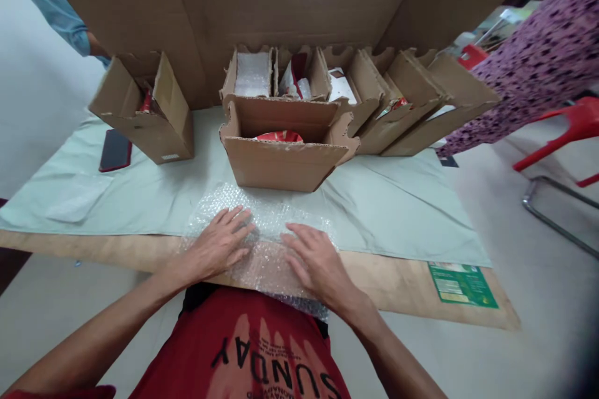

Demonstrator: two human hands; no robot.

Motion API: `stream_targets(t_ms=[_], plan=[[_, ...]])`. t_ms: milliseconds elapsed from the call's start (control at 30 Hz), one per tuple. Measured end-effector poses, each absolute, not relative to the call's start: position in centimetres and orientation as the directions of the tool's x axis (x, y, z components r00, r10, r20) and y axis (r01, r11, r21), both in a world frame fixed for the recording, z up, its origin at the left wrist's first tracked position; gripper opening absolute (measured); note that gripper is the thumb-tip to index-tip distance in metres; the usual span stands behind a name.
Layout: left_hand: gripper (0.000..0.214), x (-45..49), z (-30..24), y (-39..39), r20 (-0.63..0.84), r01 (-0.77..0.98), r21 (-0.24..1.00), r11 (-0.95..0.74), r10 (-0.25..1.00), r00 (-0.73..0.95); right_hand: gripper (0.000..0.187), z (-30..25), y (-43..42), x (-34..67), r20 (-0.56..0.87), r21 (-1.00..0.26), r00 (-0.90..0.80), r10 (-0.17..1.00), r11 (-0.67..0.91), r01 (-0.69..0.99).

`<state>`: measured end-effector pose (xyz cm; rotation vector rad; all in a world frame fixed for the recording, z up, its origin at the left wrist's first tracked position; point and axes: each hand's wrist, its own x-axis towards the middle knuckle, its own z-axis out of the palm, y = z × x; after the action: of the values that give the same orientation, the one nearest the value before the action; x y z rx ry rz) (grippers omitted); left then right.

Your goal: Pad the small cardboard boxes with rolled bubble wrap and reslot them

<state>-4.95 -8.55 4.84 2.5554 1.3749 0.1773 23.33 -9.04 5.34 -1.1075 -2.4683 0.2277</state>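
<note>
A sheet of clear bubble wrap (269,215) lies on the near edge of the work surface, hanging a little over it toward me. My left hand (219,243) rests flat on its left part with the fingers stretched out. My right hand (317,262) lies flat on its right part, fingers spread. Neither hand holds anything. Just beyond the wrap stands an open cardboard box (281,162) with a red packet (279,136) inside.
A pale green cloth (397,212) covers a cardboard board. Several open cardboard boxes (402,106) line the back, one more (145,118) at the left beside a dark phone (115,149). Another person's blue sleeve (51,3) is far left, a patterned sleeve (533,68) at right. Red chair (568,128) right.
</note>
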Motion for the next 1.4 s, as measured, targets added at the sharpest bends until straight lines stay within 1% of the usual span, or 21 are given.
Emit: stream_targets(t_ms=[67, 100, 133, 200, 233, 300, 400, 467, 533, 567, 667, 767, 833, 900, 967, 1033, 1133, 1200, 1267, 1333, 1400], plan=[[0.049, -5.1, 2.9, -8.5, -0.043, 0.800, 0.227, -0.555, 0.815, 0.578, 0.031, 3.5, -9.8, 23.6, 0.224, -0.270, -0.674, 0.704, 0.710, 0.651], [0.050, -5.6, 2.3, -8.7, -0.035, 0.787, 0.234, -0.571, 0.804, 0.594, 0.031, 2.7, -10.3, 24.6, 0.220, -0.256, -0.667, 0.712, 0.702, 0.665], [0.050, -6.2, 2.0, -8.8, -0.004, 0.776, 0.251, -0.579, 0.801, 0.599, 0.027, 2.0, -10.8, 25.9, 0.249, -0.245, -0.622, 0.742, 0.670, 0.701], [0.044, -7.9, 2.1, -8.7, 0.095, 0.784, 0.291, -0.549, 0.832, 0.547, 0.020, 1.3, -11.7, 29.0, 0.351, -0.227, -0.442, 0.826, 0.533, 0.815], [0.040, -8.8, 2.4, -8.4, 0.147, 0.812, 0.302, -0.500, 0.866, 0.478, 0.019, 1.1, -11.9, 30.4, 0.397, -0.216, -0.339, 0.853, 0.446, 0.869], [0.036, -10.5, 3.0, -7.5, 0.218, 0.903, 0.282, -0.323, 0.939, 0.267, 0.021, 1.0, -12.2, 31.9, 0.449, -0.180, -0.193, 0.873, 0.300, 0.937], [0.038, -12.0, 3.2, -5.6, 0.206, 0.984, 0.179, -0.012, 0.978, -0.025, 0.025, 0.7, -11.9, 30.9, 0.459, -0.118, -0.140, 0.877, 0.217, 0.969], [0.037, -12.2, 2.8, -4.7, 0.147, 0.985, 0.151, 0.083, 0.983, -0.106, 0.024, 0.3, -11.8, 29.0, 0.469, -0.126, -0.126, 0.874, 0.207, 0.970], [0.028, -11.9, 2.3, -4.4, 0.108, 0.977, 0.199, 0.077, 0.989, -0.100, 0.019, 0.2, -11.9, 27.6, 0.497, -0.172, -0.088, 0.863, 0.198, 0.965], [0.025, -11.8, 2.2, -4.6, 0.115, 0.970, 0.237, 0.059, 0.989, -0.088, 0.017, 0.3, -12.1, 27.2, 0.517, -0.203, -0.070, 0.853, 0.202, 0.958], [0.021, -11.4, 2.7, -5.6, 0.198, 0.929, 0.369, 0.028, 0.974, -0.108, 0.009, 1.2, -12.3, 27.2, 0.574, -0.289, -0.053, 0.817, 0.262, 0.921], [0.021, -11.0, 3.8, -6.5, 0.183, 0.857, 0.508, 0.091, 0.960, -0.210, 0.007, 2.3, -11.0, 28.0, 0.607, -0.300, -0.069, 0.792, 0.309, 0.903], [0.020, -10.5, 4.1, -6.7, 0.132, 0.826, 0.546, 0.142, 0.959, -0.252, 0.011, 2.4, -9.4, 28.6, 0.609, -0.284, -0.067, 0.790, 0.296, 0.912], [0.017, -10.0, 3.8, -6.6, 0.102, 0.835, 0.530, 0.149, 0.966, -0.237, 0.016, 1.9, -7.8, 29.3, 0.579, -0.275, -0.064, 0.813, 0.269, 0.923], [0.017, -9.6, 3.1, -6.4, 0.113, 0.874, 0.474, 0.109, 0.976, -0.183, 0.023, 1.3, -6.8, 30.1, 0.513, -0.245, -0.068, 0.856, 0.221, 0.944], [0.024, -9.6, 2.6, -6.5, 0.194, 0.921, 0.388, 0.037, 0.974, -0.121, 0.031, 0.9, -6.7, 30.8, 0.453, -0.193, -0.056, 0.890, 0.160, 0.968], [0.037, -9.6, 2.7, -6.7, 0.373, 0.964, 0.260, -0.064, 0.927, -0.039, 0.039, 1.5, -7.5, 30.5, 0.446, -0.164, -0.035, 0.895, 0.120, 0.979], [0.039, -8.7, 3.2, -6.7, 0.445, 0.965, 0.216, -0.148, 0.895, 0.037, 0.039, 2.3, -7.6, 28.7, 0.449, -0.184, -0.085, 0.889, 0.185, 0.965], [0.040, -6.8, 3.3, -6.5, 0.454, 0.937, 0.194, -0.290, 0.874, 0.176, 0.039, 3.0, -7.0, 25.6, 0.408, -0.196, -0.200, 0.891, 0.299, 0.934], [0.042, -4.6, 2.8, -6.2, 0.380, 0.883, 0.174, -0.436, 0.857, 0.348, 0.043, 3.2, -6.0, 22.2, 0.311, -0.202, -0.339, 0.888, 0.411, 0.889], [0.047, -3.1, 1.7, -6.0, 0.249, 0.850, 0.156, -0.503, 0.853, 0.459, 0.047, 2.6, -5.0, 19.9, 0.200, -0.208, -0.437, 0.877, 0.474, 0.856]])
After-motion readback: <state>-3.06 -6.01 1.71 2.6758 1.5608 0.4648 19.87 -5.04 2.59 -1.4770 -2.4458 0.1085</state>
